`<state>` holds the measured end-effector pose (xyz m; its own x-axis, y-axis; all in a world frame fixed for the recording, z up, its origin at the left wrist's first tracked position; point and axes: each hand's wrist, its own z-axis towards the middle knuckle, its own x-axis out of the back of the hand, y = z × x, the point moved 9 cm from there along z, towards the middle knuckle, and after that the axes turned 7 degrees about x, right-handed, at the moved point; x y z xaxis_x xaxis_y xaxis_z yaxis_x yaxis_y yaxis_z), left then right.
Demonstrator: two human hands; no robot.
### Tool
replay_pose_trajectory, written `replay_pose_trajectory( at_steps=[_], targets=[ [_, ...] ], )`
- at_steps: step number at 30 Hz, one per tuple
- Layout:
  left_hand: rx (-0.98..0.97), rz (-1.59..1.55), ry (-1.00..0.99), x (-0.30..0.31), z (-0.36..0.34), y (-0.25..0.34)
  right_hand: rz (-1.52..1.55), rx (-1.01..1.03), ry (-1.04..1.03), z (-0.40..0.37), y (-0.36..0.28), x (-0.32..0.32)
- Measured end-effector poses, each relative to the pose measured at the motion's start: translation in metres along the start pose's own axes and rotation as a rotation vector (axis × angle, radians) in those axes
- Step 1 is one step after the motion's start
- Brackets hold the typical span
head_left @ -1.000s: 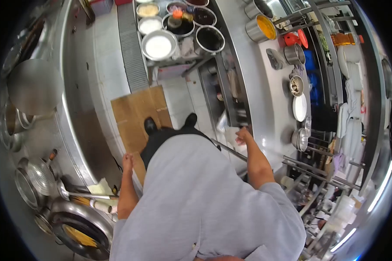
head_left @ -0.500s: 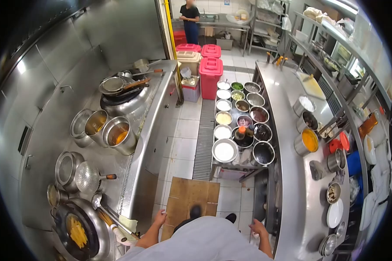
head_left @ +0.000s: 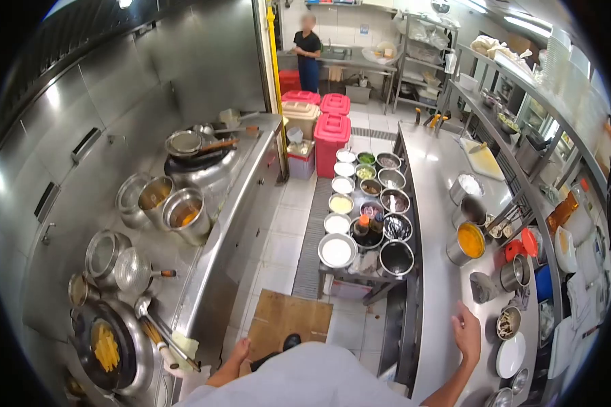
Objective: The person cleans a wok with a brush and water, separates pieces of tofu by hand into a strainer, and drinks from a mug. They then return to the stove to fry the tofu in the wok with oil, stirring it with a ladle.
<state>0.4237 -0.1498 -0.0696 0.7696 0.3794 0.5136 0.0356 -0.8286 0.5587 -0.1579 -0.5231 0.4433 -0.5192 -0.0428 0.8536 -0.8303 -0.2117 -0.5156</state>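
My right hand is over the steel counter on the right, fingers loosely extended, holding nothing. Near it are a crumpled dark bag, a small bowl of sliced pieces and a white oval plate. My left hand hangs low beside the stove front, loosely open with nothing visible in it; some fingers are hidden. Closest to it are a ladle and a bamboo brush at the stove edge. Yellow strips lie in a dark wok on the left.
Seasoning bowls fill a low rack ahead. Pots and a perforated skimmer stand on the stove. A pot of orange liquid sits on the right counter. Cardboard covers the floor. A person stands far back beyond red bins.
My right hand has risen from beside my body and moved right, over the counter. The left hand has dropped slightly. The view has tilted up and shifted, and I stand nearer the right counter.
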Motion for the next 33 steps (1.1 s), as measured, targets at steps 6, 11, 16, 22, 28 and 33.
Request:
replay_pose_trajectory(
  at_steps=[6, 11, 16, 22, 28, 33],
  targets=[
    [-0.140, -0.040, -0.006, 0.010, -0.006, 0.019, 0.159, 0.054, -0.137, 0.003, -0.015, -0.031],
    [-0.161, 0.403, 0.339, 0.057, -0.049, 0.009, 0.134, 0.021, -0.153, 0.000, -0.015, -0.029],
    [-0.124, 0.382, 0.344, 0.080, -0.055, -0.015, 0.148, 0.041, -0.089, -0.004, 0.000, -0.007],
    [0.178, -0.130, -0.044, 0.030, -0.068, -0.005, 0.155, 0.081, -0.070, -0.003, 0.018, 0.023],
    [-0.028, 0.042, -0.056, -0.021, -0.061, 0.030, 0.239, 0.106, -0.149, 0.025, 0.050, 0.004],
    [-0.111, 0.083, -0.031, -0.036, -0.100, 0.062, 0.152, 0.142, -0.195, 0.076, 0.085, -0.093]
  ],
)
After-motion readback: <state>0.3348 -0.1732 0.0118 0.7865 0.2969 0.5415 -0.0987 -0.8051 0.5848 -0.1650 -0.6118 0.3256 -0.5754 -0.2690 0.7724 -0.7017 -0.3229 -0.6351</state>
